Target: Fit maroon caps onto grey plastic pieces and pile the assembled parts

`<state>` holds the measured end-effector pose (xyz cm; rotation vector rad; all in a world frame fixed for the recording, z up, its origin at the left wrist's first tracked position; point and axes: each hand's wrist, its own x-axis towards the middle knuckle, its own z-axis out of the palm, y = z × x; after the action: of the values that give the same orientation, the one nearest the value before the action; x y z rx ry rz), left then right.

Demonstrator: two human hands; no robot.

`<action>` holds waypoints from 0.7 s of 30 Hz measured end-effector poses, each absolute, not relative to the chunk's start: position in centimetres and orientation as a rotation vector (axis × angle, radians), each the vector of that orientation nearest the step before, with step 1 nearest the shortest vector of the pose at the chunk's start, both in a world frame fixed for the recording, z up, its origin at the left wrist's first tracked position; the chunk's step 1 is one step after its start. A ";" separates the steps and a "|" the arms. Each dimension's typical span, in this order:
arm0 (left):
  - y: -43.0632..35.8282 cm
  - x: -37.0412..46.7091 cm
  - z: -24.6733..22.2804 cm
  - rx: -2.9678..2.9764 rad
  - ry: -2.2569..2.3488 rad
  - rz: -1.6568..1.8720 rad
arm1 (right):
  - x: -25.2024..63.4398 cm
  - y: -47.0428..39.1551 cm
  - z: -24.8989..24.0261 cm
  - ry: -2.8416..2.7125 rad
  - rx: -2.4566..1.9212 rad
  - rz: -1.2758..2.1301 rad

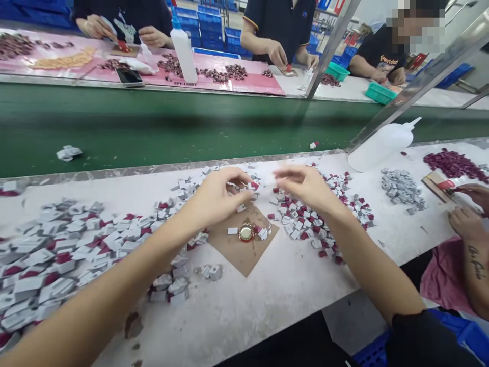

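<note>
My left hand (222, 198) is pinched on a small white and dark red block (252, 186), above the far corner of a brown square board (244, 262). To its right, my right hand (305, 187) hovers over a heap of small white and dark red blocks (301, 219). Its fingertips are smeared by motion but look apart, with nothing visible between them. On the board lie a round gold-rimmed piece (246, 232), a small white rectangle (232, 231) and a white and dark red block (262, 233).
A large heap of grey-white and dark red blocks (72, 255) covers the table's left. A white squeeze bottle (378, 148) stands far right, by a metal post. Beyond it are grey pieces (401, 188) and a neighbour's hand (464, 221). Co-workers sit across the green belt (171, 127).
</note>
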<state>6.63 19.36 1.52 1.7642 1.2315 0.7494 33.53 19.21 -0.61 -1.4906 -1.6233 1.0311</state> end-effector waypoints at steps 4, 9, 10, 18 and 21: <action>25.0 5.5 2.1 1.758 1.503 0.802 | 39.4 27.6 -0.6 -1.565 -2.045 0.319; 31.1 5.8 0.9 1.577 1.682 0.812 | 43.1 34.0 -2.0 -1.434 -2.244 0.283; 32.1 6.1 0.5 1.573 1.701 0.795 | 43.1 34.5 -2.5 -1.429 -2.257 0.296; 35.6 7.5 -2.1 1.596 1.805 0.602 | 40.8 35.3 -3.9 -1.485 -2.055 0.420; 35.1 6.9 -1.9 1.611 1.831 0.557 | 39.7 34.6 -2.8 -1.508 -1.930 0.496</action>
<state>6.95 35.08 -1.89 1.6110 1.8309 0.5565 39.74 34.63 -2.79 -1.9297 -1.5080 0.4963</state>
